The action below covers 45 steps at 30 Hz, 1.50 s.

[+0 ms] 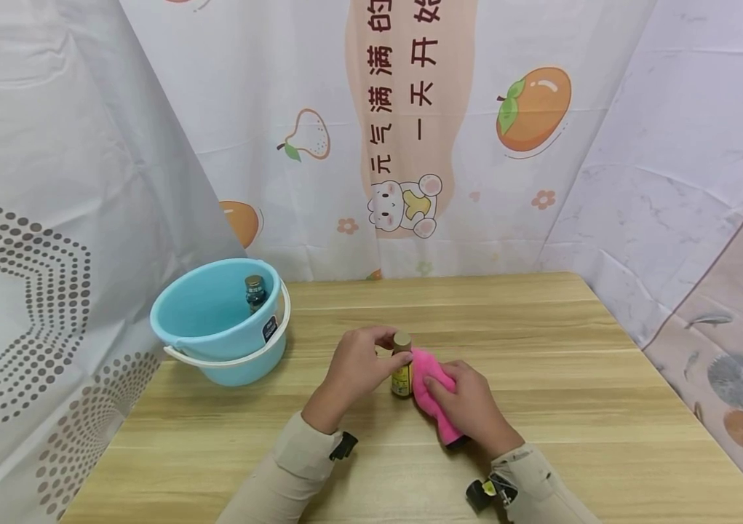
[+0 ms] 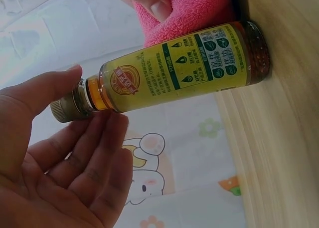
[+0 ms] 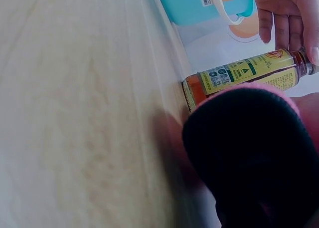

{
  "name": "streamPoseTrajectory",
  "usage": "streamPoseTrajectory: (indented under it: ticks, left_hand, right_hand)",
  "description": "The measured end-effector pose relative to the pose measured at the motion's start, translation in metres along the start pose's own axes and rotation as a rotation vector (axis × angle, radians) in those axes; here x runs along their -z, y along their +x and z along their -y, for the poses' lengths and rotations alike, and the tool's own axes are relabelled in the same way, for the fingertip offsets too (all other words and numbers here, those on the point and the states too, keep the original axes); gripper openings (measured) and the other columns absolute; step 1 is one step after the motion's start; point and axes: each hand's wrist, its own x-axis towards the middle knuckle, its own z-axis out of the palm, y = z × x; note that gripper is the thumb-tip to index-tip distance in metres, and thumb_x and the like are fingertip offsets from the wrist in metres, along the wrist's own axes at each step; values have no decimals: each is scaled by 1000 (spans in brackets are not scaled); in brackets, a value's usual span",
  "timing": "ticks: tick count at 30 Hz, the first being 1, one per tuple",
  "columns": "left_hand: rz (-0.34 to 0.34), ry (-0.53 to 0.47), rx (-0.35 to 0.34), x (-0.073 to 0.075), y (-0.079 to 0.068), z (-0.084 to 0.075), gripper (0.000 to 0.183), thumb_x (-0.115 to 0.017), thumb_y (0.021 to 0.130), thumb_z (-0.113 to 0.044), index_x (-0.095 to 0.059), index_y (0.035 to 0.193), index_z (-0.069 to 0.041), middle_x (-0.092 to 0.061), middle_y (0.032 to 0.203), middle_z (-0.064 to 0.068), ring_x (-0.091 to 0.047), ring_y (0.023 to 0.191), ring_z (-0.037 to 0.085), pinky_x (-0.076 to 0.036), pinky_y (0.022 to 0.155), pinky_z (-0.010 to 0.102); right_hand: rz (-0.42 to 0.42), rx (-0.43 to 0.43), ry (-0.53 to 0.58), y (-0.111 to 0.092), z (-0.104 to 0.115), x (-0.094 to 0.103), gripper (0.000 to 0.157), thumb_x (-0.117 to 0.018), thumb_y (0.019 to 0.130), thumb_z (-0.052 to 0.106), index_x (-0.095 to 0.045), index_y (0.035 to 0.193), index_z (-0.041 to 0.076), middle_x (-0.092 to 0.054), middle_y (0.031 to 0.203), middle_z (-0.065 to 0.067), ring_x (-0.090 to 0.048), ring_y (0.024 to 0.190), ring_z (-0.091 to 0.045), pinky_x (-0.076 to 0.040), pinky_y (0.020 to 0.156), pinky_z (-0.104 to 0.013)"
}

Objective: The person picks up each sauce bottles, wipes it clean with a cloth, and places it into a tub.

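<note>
A glass bottle [image 1: 402,382] with a yellow-green label, gold cap and amber-brown liquid stands upright on the wooden table. My left hand [image 1: 356,367] pinches its neck just below the cap; the thumb lies on one side and the fingers on the other, as the left wrist view shows. My right hand [image 1: 466,400] grips a bunched fluffy pink cloth [image 1: 423,364] and holds it against the bottle's right side. The cloth's black end [image 3: 239,143] hangs toward the camera in the right wrist view and hides part of the bottle [image 3: 239,76].
At the table's left stands a light blue bucket [image 1: 214,349] with a white handle [image 1: 233,362]. Inside it is another bottle [image 1: 255,295] with a dark body and gold cap. A printed curtain [image 1: 319,218] hangs behind the wooden table [image 1: 581,393].
</note>
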Motion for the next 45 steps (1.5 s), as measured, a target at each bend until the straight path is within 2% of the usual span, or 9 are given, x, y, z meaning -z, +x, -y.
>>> streamPoseTrajectory:
  ticks: [5, 12, 17, 24, 31, 36, 45]
  left_hand:
    - [-34, -6, 42, 1, 0, 0, 36, -86, 84, -43, -75, 109, -21, -71, 98, -8, -69, 93, 11, -57, 77, 33]
    - [-41, -72, 27, -2, 2, 3, 24, -87, 84, -41, -74, 95, -23, -71, 86, -14, -69, 81, 3, -55, 69, 26]
    - [-41, -78, 7, -2, 1, 4, 21, -86, 86, -35, -76, 99, -22, -75, 87, -13, -70, 81, 2, -56, 68, 26]
    - [-31, -101, -34, -4, 2, 5, 25, -84, 88, -36, -77, 104, -18, -78, 95, -6, -72, 86, 6, -60, 74, 22]
    - [-9, -123, -56, -4, 3, 5, 32, -84, 89, -33, -78, 110, -10, -79, 103, 3, -75, 91, 10, -60, 75, 21]
    - [-1, -120, -53, -5, 4, 5, 34, -84, 89, -32, -78, 113, -9, -79, 105, 5, -75, 93, 12, -60, 76, 21]
    - [0, -103, -43, -4, 3, 6, 35, -83, 90, -33, -78, 116, -10, -79, 107, 4, -75, 94, 11, -60, 77, 21]
  right_hand:
    - [-4, 9, -14, 0, 1, 0, 37, -73, 97, 37, -75, 123, 10, -71, 117, -9, -68, 107, -24, -58, 90, -45]
    - [-12, 16, 2, -1, 0, 0, 37, -73, 97, 37, -76, 122, 10, -71, 116, -7, -68, 106, -22, -58, 87, -42]
    - [-57, 30, 40, -2, 2, 0, 33, -73, 97, 38, -77, 118, 12, -71, 117, -6, -68, 105, -21, -58, 85, -38]
    - [-139, 119, 152, -4, 5, 2, 32, -73, 98, 40, -78, 117, 15, -69, 118, 1, -67, 99, -15, -59, 77, -28]
    - [-209, 191, 258, -4, 8, 5, 29, -74, 97, 38, -77, 119, 19, -69, 122, 6, -68, 97, -14, -61, 75, -26]
    - [-197, 190, 259, -4, 8, 4, 29, -74, 97, 36, -77, 119, 17, -68, 123, 6, -68, 98, -14, -61, 77, -26]
    - [-150, 127, 191, -3, 8, 4, 29, -74, 97, 37, -79, 115, 15, -70, 121, 1, -67, 104, -16, -59, 82, -27]
